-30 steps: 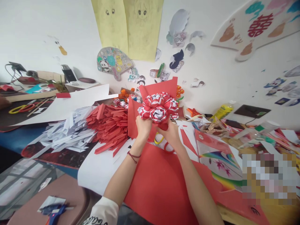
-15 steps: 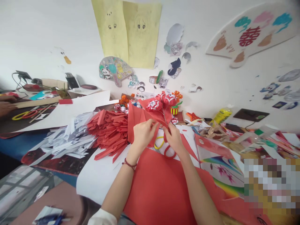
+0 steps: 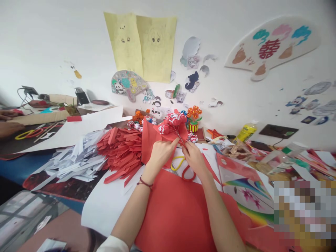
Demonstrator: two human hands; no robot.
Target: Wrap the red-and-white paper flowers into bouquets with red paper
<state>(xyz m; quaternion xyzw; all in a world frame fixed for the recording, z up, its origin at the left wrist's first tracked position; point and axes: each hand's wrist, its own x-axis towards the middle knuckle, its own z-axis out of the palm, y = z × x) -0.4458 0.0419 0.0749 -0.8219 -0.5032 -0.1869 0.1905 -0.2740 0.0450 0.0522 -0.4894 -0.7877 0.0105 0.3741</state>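
Observation:
A small bouquet of red-and-white paper flowers (image 3: 173,120) on thin wire stems lies against a sheet of red wrapping paper (image 3: 149,138). My right hand (image 3: 194,156) pinches the stems low down, where they come together. On the other side, my left hand (image 3: 163,153) is closed at the red paper's edge beside the stems; its fingertips are partly hidden. Below the hands, scissors (image 3: 188,171) with one yellow and one red loop lie partly covered. A large red sheet (image 3: 175,210) spreads beneath my forearms.
Left of the hands are heaps of folded red paper strips (image 3: 120,150) and white paper strips (image 3: 80,154). Behind stands an orange flower in a striped pot (image 3: 193,126). At right are a yellow bottle (image 3: 246,132) and paper scraps. Another person's hand (image 3: 10,126) shows at far left.
The bouquet has tipped lower and slightly left, uncovering the orange potted flower behind it. Both hands stay at the stems and paper. The camera view has tilted up a little.

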